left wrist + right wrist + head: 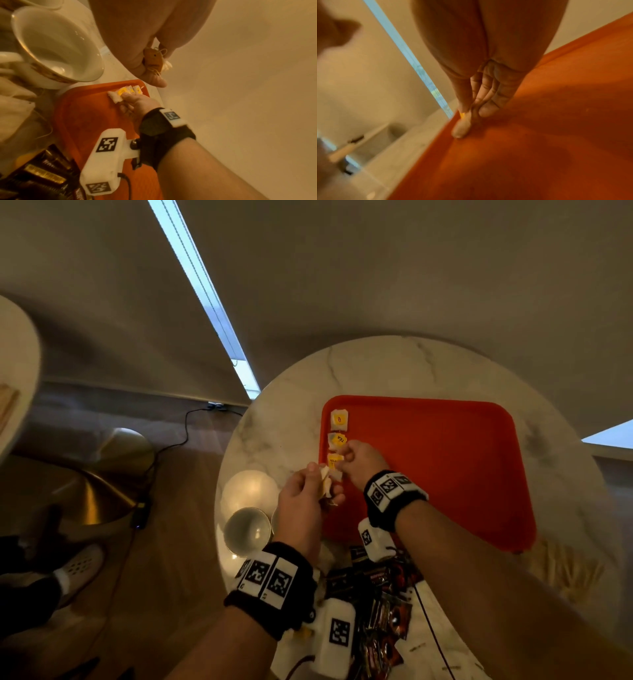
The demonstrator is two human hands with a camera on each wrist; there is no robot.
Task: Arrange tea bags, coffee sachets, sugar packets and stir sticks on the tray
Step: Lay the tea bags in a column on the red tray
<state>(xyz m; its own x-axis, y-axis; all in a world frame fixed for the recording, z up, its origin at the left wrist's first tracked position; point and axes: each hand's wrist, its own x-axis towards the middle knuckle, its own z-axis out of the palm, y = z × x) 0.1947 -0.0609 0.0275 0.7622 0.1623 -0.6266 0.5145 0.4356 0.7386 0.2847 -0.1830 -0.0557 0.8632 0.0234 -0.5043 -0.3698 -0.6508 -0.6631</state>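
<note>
Orange tray (445, 467) on a marble table (394, 364), tea bags in a column along its left edge.

Two tea bags (339, 420) with yellow tags lie flat at the tray's far-left corner; a third tea bag (334, 462) sits just below them, partly covered by the right hand (359, 462), whose thumb and fingertips pinch it against the tray. The left hand (301, 501) hovers at the tray's left rim, fingers curled round a bunch of tea bags (154, 60); their number cannot be made out. Dark coffee sachets (380, 604) lie heaped at the near table edge, partly hidden by the wrists. White cups (247, 529) stand left of the tray. Pale sticks (561, 573) near the tray's right corner are blurred.
</note>
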